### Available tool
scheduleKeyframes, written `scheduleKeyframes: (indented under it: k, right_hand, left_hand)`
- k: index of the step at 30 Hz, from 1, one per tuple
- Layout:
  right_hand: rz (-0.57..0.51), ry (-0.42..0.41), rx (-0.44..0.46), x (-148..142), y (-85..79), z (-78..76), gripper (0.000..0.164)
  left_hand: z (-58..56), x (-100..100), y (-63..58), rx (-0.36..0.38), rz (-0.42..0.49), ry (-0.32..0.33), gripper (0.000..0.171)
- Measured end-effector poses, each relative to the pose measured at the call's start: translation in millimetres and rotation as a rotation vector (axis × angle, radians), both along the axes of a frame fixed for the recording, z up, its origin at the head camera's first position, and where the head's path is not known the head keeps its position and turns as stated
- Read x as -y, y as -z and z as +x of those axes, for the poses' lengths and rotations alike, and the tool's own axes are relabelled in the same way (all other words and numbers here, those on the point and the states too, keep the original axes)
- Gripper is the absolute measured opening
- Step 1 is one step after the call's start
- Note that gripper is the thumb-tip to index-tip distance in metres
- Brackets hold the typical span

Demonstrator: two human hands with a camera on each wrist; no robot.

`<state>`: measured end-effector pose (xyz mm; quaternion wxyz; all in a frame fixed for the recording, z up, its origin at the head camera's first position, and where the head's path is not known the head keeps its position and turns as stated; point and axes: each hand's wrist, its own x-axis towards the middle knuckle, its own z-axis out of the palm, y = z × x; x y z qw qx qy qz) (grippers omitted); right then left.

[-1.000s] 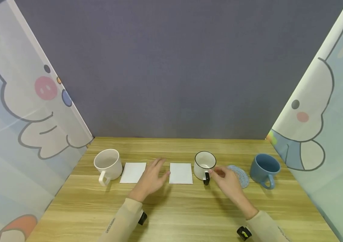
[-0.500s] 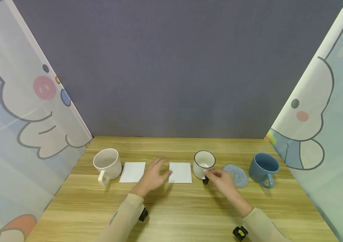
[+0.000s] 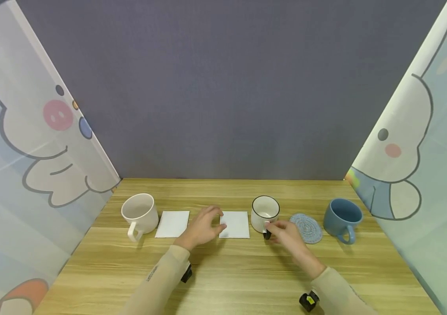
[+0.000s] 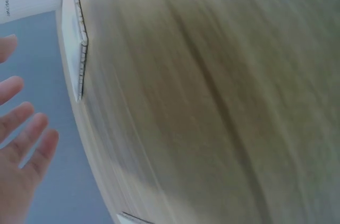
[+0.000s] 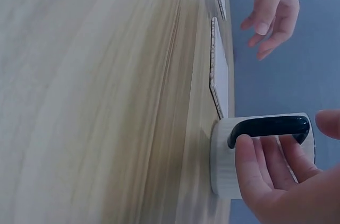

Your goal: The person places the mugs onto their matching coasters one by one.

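Observation:
A white mug [image 3: 264,214] with a black rim and black handle [image 5: 271,126] stands upright right of the centre. My right hand [image 3: 288,238] holds it at the handle; in the right wrist view the fingers curl in at the handle and the thumb lies near its rim end. My left hand [image 3: 203,227], fingers apart and slightly bent, hovers between two white square coasters, the left one [image 3: 173,224] and the middle one [image 3: 235,225]. In the left wrist view its spread fingers [image 4: 40,152] hold nothing.
A larger white mug [image 3: 140,213] stands at the left of the wooden table [image 3: 223,271]. To the right lie a round blue woven coaster [image 3: 307,229] and a blue mug [image 3: 341,221]. A dark grey panel [image 3: 223,96] closes the back, with cartoon-printed curtains on both sides.
My right hand has moved left and slightly down, its fingers coming onto the mug's handle. My left hand has shifted slightly right towards the middle coaster, its fingers bending more.

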<state>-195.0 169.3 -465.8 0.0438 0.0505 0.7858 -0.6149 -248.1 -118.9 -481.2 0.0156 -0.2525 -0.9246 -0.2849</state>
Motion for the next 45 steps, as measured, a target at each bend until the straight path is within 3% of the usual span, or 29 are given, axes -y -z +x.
scheduleKeyframes:
  k: [8,17,26,45]
  right_hand:
    - [-0.083,0.004,0.043,-1,9.2,-4.9,0.029]
    - [-0.222,-0.051,0.079,-2,14.7,-8.6,0.026]
    - [-0.238,-0.131,0.061,-5,15.4,-8.2,0.031]
    - [-0.258,-0.121,0.058,-1,16.9,-7.1,0.032]
  left_hand:
    - [-3.9,1,4.0,0.051,-0.029,0.0,0.038]
    - [-8.7,1,11.2,0.102,-0.05,-0.004,0.034]
    - [-10.1,2,15.8,0.135,-0.067,-0.004,0.023]
    - [-12.6,-2,14.4,0.142,-0.153,-0.004,0.019]
